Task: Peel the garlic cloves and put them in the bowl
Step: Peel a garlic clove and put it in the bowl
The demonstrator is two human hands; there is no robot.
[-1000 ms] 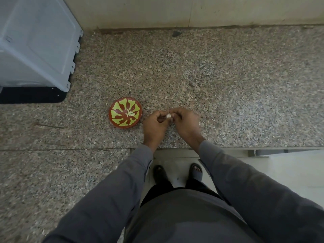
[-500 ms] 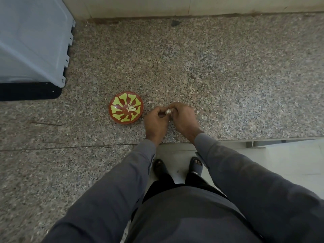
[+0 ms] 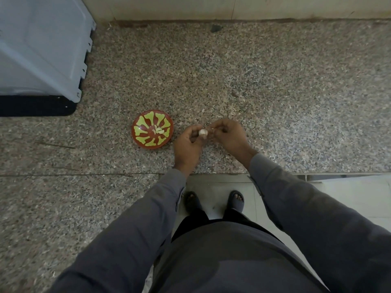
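A small red bowl (image 3: 141,136) with a yellow-green pattern sits on the speckled granite counter and holds a few pale garlic cloves (image 3: 158,130). Just right of the bowl, my left hand (image 3: 187,143) grips a whitish piece of garlic (image 3: 203,132) at its fingertips. My right hand (image 3: 229,135) is close beside it, fingers curled, pinching a small pale bit that looks like skin or a clove. The two hands are slightly apart above the counter.
A grey plastic crate (image 3: 40,49) on a black base stands at the back left. The wall (image 3: 232,7) runs along the counter's far side. The counter's front edge (image 3: 275,173) is below my hands, with tiled floor and my feet (image 3: 213,200) beneath.
My hands have drawn slightly apart, the right hand pulling away from the garlic held in the left. The camera view has shifted a little.
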